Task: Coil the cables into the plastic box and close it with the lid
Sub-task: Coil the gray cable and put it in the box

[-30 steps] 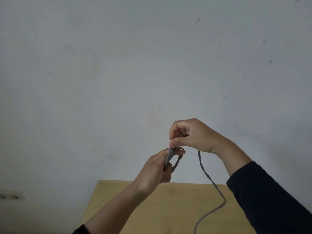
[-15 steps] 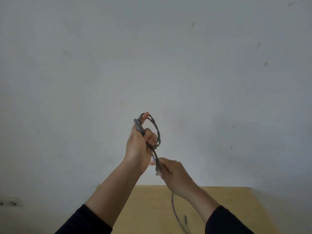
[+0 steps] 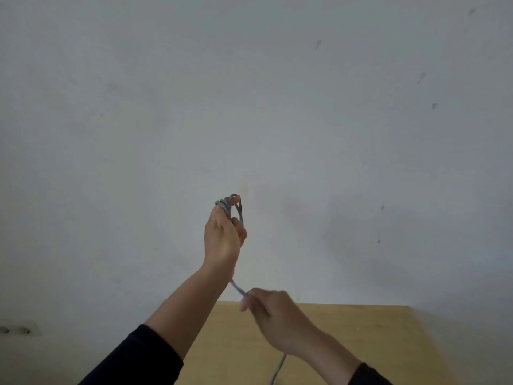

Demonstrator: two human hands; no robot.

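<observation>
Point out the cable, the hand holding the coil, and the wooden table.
cable (image 3: 228, 208), head view, on the grey loops wrapped over the fingers.
left hand (image 3: 222, 240), head view, on the back of the hand.
wooden table (image 3: 374, 337), head view, on bare tabletop.

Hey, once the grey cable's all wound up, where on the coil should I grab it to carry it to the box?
Probably pinch the coil across its bundled strands near the top, where the left hand holds them stacked, coming in from the open right side. There the loops lie together, so one grip traps all of them. The tail running down to the right hand is a single loose strand and would not hold the coil.
</observation>
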